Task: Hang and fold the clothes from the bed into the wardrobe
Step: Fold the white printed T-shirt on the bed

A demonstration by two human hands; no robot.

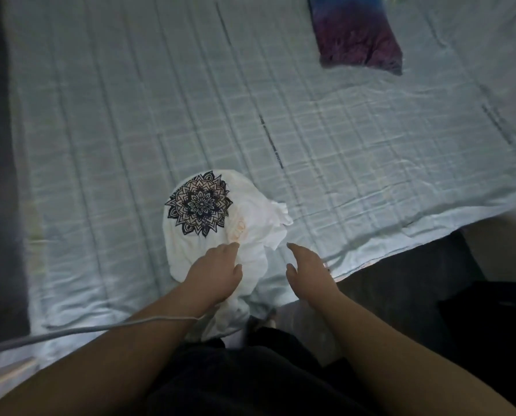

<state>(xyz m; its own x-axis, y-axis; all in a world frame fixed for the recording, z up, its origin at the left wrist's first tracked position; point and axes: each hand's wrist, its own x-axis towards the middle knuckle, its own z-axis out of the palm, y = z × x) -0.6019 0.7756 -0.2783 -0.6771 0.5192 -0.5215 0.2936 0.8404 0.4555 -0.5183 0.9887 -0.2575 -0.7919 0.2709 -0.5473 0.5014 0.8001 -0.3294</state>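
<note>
Fingers of both hands spread, loose — left on white shirt, its hem hidden.

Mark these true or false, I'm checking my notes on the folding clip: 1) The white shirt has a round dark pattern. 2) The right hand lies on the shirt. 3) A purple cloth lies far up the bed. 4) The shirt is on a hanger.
1) True: the white shirt bears a round dark pattern.
2) False: the left hand rests on it; the right hand hovers beside it, fingers open.
3) True: the purple cloth lies at the far end of the bed.
4) False: it lies bunched on the bed, no hanger visible.
</note>
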